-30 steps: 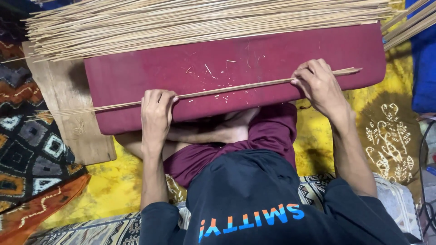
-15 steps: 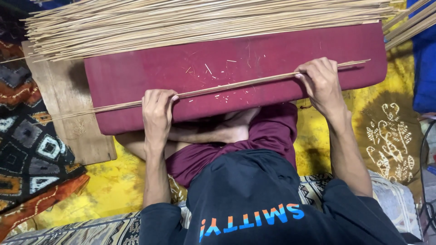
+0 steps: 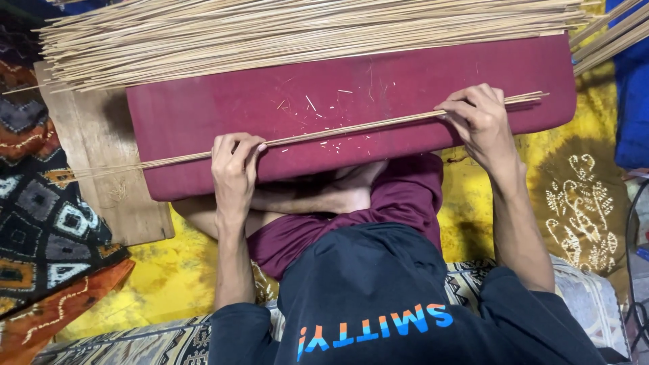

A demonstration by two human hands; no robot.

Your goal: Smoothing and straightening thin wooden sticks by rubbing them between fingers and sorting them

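You hold a few thin, pale sticks [image 3: 351, 128] lying long across the red cushion [image 3: 203, 115] on your lap. Your left hand [image 3: 234, 169] and right hand [image 3: 478, 122] both have fingers curled tight over them. A big stick pile [image 3: 270, 34] lies behind.

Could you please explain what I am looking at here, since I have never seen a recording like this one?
There is no machine: the single picture comes from a camera worn on a seated person's head, looking down at their own lap and bare hands. Across the lap lies a long dark red cushion. Its far edge carries a big pile of thin pale sticks, and small splinters lie on the cloth. The left hand and the right hand each press on a small bundle of the same sticks, laid lengthwise along the cushion. A wooden board shows under the cushion's left end, and a yellow cloth covers the floor.
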